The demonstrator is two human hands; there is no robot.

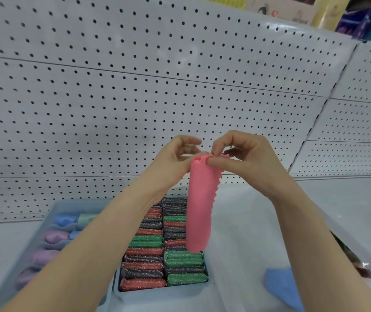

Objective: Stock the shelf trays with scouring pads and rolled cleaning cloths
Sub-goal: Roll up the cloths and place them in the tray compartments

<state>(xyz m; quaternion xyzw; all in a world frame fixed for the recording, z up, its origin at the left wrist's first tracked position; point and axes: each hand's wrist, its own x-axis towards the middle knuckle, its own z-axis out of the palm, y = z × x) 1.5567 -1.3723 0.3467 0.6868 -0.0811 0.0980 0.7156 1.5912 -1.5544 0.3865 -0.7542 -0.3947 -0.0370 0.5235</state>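
1. Pegboard [135,97] backing stands close behind where I work. A wide swing while rolling could knock my knuckles into it and cost me the grip.
2. Shelf [258,221] surface looks smooth and pale. I judge that anything dropped on it could slide or unroll out of reach.
3. Cloth tray [52,208] on the left holds rolled cloths [65,219] in its slots. A loosely rolled one would likely spring open or crowd its neighbours.
4. Pad tray [162,293] is packed with scouring pads [148,251] right under what I hold. Their rough faces could snag the hanging end if I lower it.
5. Pink cloth [199,210] hangs in the air over the pad tray, half curled, with its top edge pinched by my left hand [175,158] and right hand [245,158]. Uneven tension would send the roll crooked.
6. Blue cloth [283,287] lies flat beside my right forearm [315,233], which could sweep it off the shelf.
7. Hands are close together, each clamped on the pink top edge by thumb and fingertips. So thin a pinch may slip.
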